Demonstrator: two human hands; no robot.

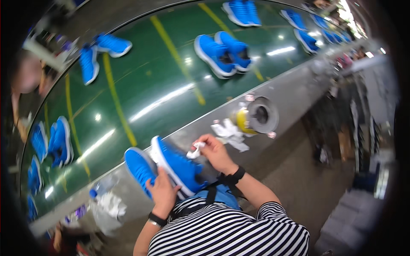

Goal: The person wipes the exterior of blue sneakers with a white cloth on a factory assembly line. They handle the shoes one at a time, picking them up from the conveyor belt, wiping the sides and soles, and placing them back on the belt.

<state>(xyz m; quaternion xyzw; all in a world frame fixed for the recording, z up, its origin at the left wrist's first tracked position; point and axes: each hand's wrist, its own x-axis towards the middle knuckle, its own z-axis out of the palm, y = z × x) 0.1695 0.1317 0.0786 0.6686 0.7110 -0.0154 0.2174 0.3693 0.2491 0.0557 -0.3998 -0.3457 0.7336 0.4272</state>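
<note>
Two blue shoes with white soles are at the metal edge close to my body. My left hand [163,190] grips the right-hand shoe [177,164] by its sole, with the thumb towards the heel. The other shoe [140,168] lies just left of it, touching or nearly touching my fingers. Above the gripped shoe, my right hand [217,154] pinches a small crumpled white cloth or tissue [196,150] between thumb and fingers. Whether the cloth touches the upper cannot be told.
A green conveyor belt [149,85] with yellow lines carries several blue shoes, including a pair [222,53] ahead. On the metal ledge [294,91] are white scraps [232,134] and a tape roll [262,115]. A plastic bag [106,211] hangs at left; a person [27,77] is across the belt.
</note>
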